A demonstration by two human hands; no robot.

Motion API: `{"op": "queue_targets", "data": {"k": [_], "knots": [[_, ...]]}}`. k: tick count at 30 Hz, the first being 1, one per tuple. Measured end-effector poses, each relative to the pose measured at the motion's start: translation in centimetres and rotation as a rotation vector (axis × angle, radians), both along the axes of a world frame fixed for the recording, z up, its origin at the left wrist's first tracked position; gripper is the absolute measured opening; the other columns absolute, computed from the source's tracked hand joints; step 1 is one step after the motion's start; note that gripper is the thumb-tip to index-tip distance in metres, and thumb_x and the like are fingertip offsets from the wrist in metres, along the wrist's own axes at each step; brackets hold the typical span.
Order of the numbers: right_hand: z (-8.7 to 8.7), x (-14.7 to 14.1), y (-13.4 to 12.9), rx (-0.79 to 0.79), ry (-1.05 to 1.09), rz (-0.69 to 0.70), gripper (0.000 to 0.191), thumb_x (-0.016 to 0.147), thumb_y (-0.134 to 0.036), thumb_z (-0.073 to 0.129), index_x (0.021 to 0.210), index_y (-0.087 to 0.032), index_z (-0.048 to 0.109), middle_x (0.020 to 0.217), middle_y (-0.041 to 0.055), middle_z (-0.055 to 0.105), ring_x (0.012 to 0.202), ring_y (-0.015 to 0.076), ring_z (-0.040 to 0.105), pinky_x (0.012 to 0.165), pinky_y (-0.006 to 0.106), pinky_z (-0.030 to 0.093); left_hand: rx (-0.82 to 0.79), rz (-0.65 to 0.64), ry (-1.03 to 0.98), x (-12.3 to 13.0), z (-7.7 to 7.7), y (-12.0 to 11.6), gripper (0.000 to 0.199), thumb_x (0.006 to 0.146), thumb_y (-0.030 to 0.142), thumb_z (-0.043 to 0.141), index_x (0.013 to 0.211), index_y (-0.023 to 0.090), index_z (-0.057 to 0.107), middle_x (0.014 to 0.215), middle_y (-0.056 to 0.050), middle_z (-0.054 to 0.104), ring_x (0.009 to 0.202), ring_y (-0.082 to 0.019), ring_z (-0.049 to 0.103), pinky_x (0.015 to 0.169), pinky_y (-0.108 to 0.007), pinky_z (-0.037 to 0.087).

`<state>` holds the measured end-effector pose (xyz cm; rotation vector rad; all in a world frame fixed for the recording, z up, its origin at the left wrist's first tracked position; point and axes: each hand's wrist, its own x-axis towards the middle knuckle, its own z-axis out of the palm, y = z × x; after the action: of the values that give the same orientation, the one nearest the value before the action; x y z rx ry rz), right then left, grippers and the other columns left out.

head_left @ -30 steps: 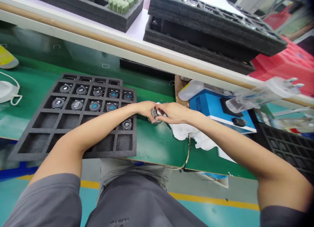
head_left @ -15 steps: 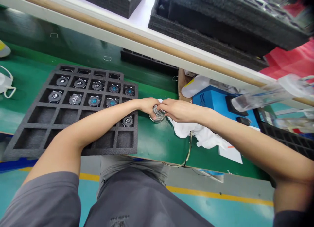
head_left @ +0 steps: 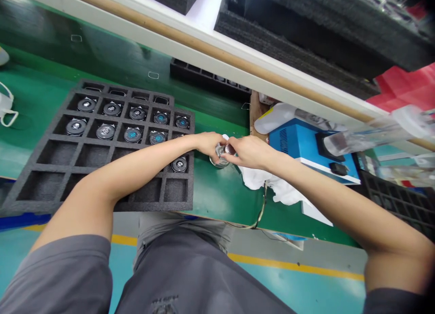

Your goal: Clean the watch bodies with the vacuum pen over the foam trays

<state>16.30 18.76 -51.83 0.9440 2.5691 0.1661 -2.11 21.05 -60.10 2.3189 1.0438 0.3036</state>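
Observation:
A small clear glass jar (head_left: 219,161) stands on the green bench beside the black foam tray (head_left: 190,187). My left hand (head_left: 208,144) is closed around the jar from the left side. In the fingers of my right hand (head_left: 250,152) is a round metallic lid (head_left: 230,149), tilted at the jar's top; whether it still touches the rim I cannot tell. Round watch-like modules (head_left: 132,134), several with blue centres, sit in the tray's upper compartments. My left forearm hides part of the tray. White cloth (head_left: 254,177) lies just under my right hand.
A blue box-shaped device (head_left: 288,139) and a white plastic bottle (head_left: 274,118) stand behind my right forearm. A cable (head_left: 262,210) hangs over the bench's front edge. Overhead, a shelf edge (head_left: 163,33) carries black foam blocks (head_left: 306,42). Another black tray (head_left: 396,196) lies at right.
My right hand has turned at the jar's top, and the metallic lid now shows in its fingers. My left hand stays on the jar. The view has shifted slightly.

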Motion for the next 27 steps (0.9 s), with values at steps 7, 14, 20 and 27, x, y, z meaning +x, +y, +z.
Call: {"op": "queue_targets", "data": {"k": [7, 14, 20, 27], "knots": [[1.1, 0.7, 0.1, -0.075, 0.105, 0.157, 0.041, 0.097, -0.038, 0.053, 0.128, -0.012, 0.058, 0.108, 0.0164, 0.072, 0.092, 0.0291, 0.07, 0.07, 0.033, 0.041, -0.008, 0.021, 0.099, 0.1, 0.5, -0.2, 0.065, 0.063, 0.045, 0.087, 0.122, 0.021, 0.073, 0.115, -0.005, 0.078, 0.103, -0.026, 0.07, 0.075, -0.026, 0.044], [-0.2, 0.9, 0.5, -0.111, 0.208, 0.092, 0.031, 0.092, -0.035, 0.054, 0.114, -0.015, 0.062, 0.102, 0.0128, 0.073, 0.086, 0.0261, 0.068, 0.068, 0.032, 0.039, 0.011, 0.009, 0.113, 0.2, 0.6, -0.2, 0.061, 0.066, 0.045, 0.087, 0.12, 0.021, 0.074, 0.112, -0.005, 0.078, 0.1, -0.025, 0.071, 0.075, -0.026, 0.044], [0.0, 0.5, 0.7, -0.134, 0.206, 0.093, 0.022, 0.088, -0.034, 0.058, 0.101, -0.017, 0.062, 0.094, 0.011, 0.072, 0.078, 0.0228, 0.064, 0.065, 0.031, 0.036, 0.001, 0.032, 0.108, 0.3, 0.5, -0.2, 0.062, 0.063, 0.045, 0.088, 0.118, 0.02, 0.074, 0.111, -0.004, 0.079, 0.099, -0.025, 0.071, 0.073, -0.026, 0.044], [-0.3, 1.6, 1.6, -0.202, 0.278, 0.269, 0.033, 0.087, -0.027, 0.059, 0.116, -0.015, 0.065, 0.098, 0.0112, 0.069, 0.085, 0.023, 0.063, 0.075, 0.031, 0.042, 0.007, 0.044, 0.109, 0.4, 0.6, -0.3, 0.056, 0.062, 0.046, 0.088, 0.111, 0.021, 0.076, 0.107, -0.003, 0.079, 0.096, -0.024, 0.072, 0.071, -0.026, 0.043]]}}
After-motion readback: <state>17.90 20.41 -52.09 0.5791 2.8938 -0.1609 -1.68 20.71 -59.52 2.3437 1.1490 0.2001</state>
